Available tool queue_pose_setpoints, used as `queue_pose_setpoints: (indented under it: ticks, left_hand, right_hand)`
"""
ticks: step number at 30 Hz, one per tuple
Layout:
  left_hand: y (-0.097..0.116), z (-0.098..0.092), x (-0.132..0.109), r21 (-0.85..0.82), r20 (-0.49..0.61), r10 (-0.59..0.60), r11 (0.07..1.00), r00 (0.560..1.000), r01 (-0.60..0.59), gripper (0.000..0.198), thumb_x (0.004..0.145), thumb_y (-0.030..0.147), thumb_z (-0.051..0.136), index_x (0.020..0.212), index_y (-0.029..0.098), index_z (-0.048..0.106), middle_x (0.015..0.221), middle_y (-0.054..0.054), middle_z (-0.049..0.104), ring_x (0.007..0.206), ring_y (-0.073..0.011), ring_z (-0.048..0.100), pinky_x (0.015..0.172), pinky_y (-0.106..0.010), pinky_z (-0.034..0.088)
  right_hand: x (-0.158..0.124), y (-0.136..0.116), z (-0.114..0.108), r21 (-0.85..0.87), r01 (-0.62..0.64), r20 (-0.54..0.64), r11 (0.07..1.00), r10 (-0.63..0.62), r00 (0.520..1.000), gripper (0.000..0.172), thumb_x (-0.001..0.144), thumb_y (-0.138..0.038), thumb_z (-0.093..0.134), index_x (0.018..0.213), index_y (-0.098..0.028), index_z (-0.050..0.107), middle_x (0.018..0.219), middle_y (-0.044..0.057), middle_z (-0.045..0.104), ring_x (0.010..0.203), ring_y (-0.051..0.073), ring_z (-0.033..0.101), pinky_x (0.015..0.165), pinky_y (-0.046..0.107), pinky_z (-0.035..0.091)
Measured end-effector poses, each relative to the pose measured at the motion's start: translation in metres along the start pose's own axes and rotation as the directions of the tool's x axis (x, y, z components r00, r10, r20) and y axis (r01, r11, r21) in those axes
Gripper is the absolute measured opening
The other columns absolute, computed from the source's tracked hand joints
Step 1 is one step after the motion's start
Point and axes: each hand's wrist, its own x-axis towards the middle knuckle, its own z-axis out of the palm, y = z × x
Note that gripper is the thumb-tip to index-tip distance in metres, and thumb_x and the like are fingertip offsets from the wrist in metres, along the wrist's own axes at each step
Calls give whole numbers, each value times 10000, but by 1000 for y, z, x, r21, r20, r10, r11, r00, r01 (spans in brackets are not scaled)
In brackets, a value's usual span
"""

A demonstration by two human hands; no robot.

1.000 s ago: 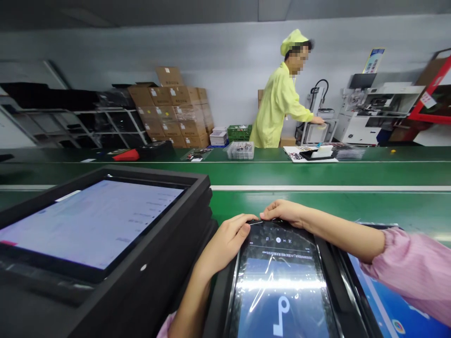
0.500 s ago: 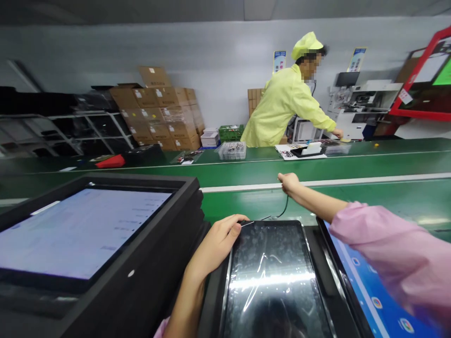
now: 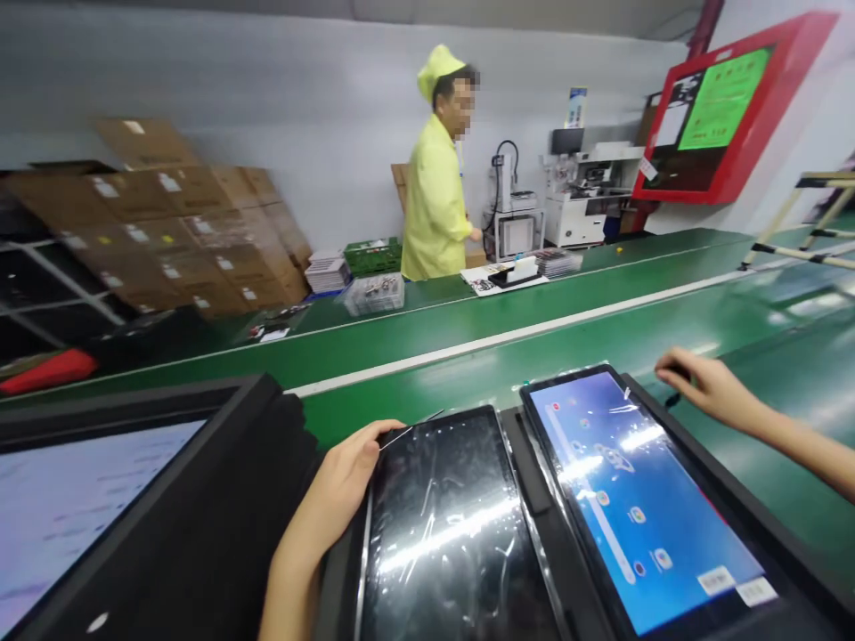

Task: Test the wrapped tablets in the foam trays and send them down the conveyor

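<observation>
My left hand (image 3: 337, 485) grips the far left corner of a dark-screened tablet (image 3: 454, 534), thumb on top. A thin light line shows by the thumb; I cannot tell whether it is a pin or a film edge. To the right lies a second tablet (image 3: 624, 499), its screen lit blue with app icons and two white labels near the bottom. Beyond that tablet's right edge, my right hand (image 3: 712, 387) is raised with curled fingers. A small black piece below the fingertips looks like a cable end.
A larger lit screen in a black foam frame (image 3: 260, 427) stands on a stack at left. Green conveyor belts (image 3: 427, 378) run across ahead. Behind them a co-worker in yellow (image 3: 434, 196) stands near stacked cartons (image 3: 187, 231). A red cabinet (image 3: 735, 116) hangs at right.
My right hand has swung right with the black cable, from above the dark tablet to beyond the lit one. The view has turned right. The co-worker has straightened up and drawn their arm back.
</observation>
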Motion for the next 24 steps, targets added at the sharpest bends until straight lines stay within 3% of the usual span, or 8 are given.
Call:
queue_pose_setpoints:
  ticks: [3,5,10,13,16,19,21,24]
  left_hand:
    - [0,0,1,19,28,26,999,999,-26,773,872,832,311,1132,224,710,1180,-105,727,1136,-322,648,1040,-439,482]
    - [0,0,2,14,58,38,999,998,-39,819,848,855,330,1249,225,668,1292,-117,684,1229,-334,604,1114,-475,422]
    - [0,-3,4,-13,124,31,999,992,-30,911,808,898,314,1289,202,652,1385,-146,631,1323,-358,541,1172,-492,355]
    - [6,-2,8,-1,129,29,1000,991,-29,889,794,905,332,1184,194,698,1280,-154,685,1231,-361,601,1112,-479,423]
    - [16,3,14,34,94,68,997,993,-71,912,748,950,296,988,191,740,1097,-157,728,1087,-348,645,1042,-468,471]
    - [30,5,11,60,84,89,994,992,-94,942,729,973,205,751,184,719,975,-169,723,984,-325,649,1018,-463,481]
    - [46,0,-8,84,55,72,994,996,-77,930,765,946,199,777,183,732,1054,-171,721,1051,-331,635,1064,-480,448]
    - [81,-4,-68,190,8,150,970,989,-149,882,863,856,157,1076,232,743,1340,-134,636,1255,-331,561,1116,-474,413]
  right_hand:
    - [-70,48,20,-91,8,131,996,4,991,238,938,-399,477,754,-270,555,773,111,630,744,251,573,752,419,433]
    - [-108,71,29,-156,-1,169,988,27,985,253,929,-413,455,792,-291,630,947,156,686,919,308,621,852,491,436]
    - [-154,81,14,-129,-146,63,981,155,986,498,945,-599,321,1161,-327,677,1242,127,645,1184,325,582,1043,555,411]
    - [-137,57,-1,35,-47,65,998,45,997,595,967,-630,262,1255,-275,643,1270,124,644,1227,292,569,1090,496,418]
    - [-86,21,8,163,81,116,983,-101,988,643,968,-637,262,1323,-229,612,1347,127,626,1279,288,542,1130,504,377]
    - [-29,-8,36,187,-6,132,982,-19,991,595,958,-579,327,1310,-207,631,1422,120,588,1344,312,492,1156,535,318]
    - [-3,-19,53,212,-16,150,977,-16,989,600,976,-545,284,1166,-161,703,1308,154,661,1258,310,567,1110,485,383]
    - [11,-19,64,266,10,161,964,-55,985,666,957,-626,283,880,-155,748,1014,158,748,1042,309,666,1006,437,465]
